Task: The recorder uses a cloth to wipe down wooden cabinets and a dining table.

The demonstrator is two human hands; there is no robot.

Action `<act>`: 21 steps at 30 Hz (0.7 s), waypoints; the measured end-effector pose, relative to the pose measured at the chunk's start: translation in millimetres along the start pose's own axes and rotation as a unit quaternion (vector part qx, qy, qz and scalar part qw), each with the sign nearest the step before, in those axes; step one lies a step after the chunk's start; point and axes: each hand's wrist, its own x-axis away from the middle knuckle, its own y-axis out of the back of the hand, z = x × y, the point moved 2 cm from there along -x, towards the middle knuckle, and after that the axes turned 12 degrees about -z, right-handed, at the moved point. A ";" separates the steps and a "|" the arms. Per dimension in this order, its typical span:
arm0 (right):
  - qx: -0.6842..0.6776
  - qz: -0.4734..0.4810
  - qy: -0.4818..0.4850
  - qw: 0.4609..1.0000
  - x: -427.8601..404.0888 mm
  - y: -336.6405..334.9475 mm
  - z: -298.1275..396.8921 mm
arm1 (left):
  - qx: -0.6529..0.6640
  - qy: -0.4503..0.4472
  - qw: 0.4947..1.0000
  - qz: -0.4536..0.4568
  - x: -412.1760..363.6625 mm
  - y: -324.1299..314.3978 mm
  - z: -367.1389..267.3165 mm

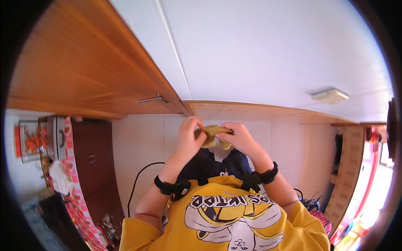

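A small olive-yellow cloth (209, 142) hangs between my two hands, in front of my body and above the tiled floor. My left hand (191, 134) pinches its left side between thumb and fingers. On the other side, my right hand (236, 135) grips a folded part of the same cloth. The lower edge of the cloth droops in loose folds. Black straps with small devices are around both of my wrists.
Ahead is a white wall (267, 56) with a switch plate (330, 95). A wooden door (78, 62) with a metal handle (150, 99) stands at left. A dark brown cabinet (94, 157) with a patterned cover is beyond it. A black cable (129, 191) runs at my left.
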 end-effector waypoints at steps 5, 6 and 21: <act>-0.044 0.123 0.054 0.990 -27.9 -12.8 3.8 | -0.039 0.091 0.984 -0.145 16.5 -5.3 1.8; -0.084 0.146 0.033 0.985 -31.3 -22.2 4.1 | -0.018 0.095 0.979 -0.179 20.1 0.1 0.2; -0.217 0.336 -0.127 0.908 -26.6 22.9 -5.9 | -0.022 0.144 0.898 -0.416 70.5 -67.3 -43.1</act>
